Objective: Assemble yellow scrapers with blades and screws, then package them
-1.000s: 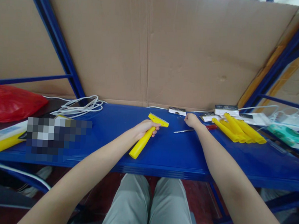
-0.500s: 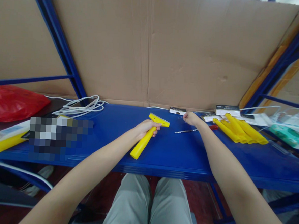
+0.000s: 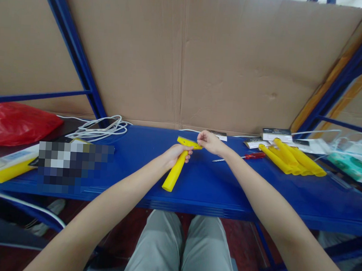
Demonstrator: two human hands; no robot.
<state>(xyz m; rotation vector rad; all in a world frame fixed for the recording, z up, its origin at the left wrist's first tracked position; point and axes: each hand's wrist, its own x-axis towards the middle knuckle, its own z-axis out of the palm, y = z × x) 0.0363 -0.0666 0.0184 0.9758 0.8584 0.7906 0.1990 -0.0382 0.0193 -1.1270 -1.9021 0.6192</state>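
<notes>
My left hand [image 3: 180, 153] is wrapped round the neck of a yellow scraper [image 3: 172, 176], its wide head up and its handle slanting down toward me. A thin grey edge runs along the top of the scraper's head. At the right end of that head my right hand [image 3: 210, 142] is closed in a pinch; whatever sits between its fingertips is too small to make out. Beneath my right forearm lies a screwdriver [image 3: 253, 155] with a red handle, its shaft pointing left. Partly behind the right hand is a small black-and-white box [image 3: 220, 136].
Several yellow handles [image 3: 293, 158] lie piled on the right of the blue table [image 3: 136, 165], beside small boxes [image 3: 276, 134] and a green packet [image 3: 347, 165]. At left are a coiled white cable [image 3: 115, 127], a red bag [image 3: 19, 125] and a blurred-out patch. Cardboard [image 3: 228, 65] stands behind.
My right hand has moved left, from beside the small box to the scraper's head, uncovering the screwdriver's red handle. The left hand keeps hold of the scraper, which has turned slightly.
</notes>
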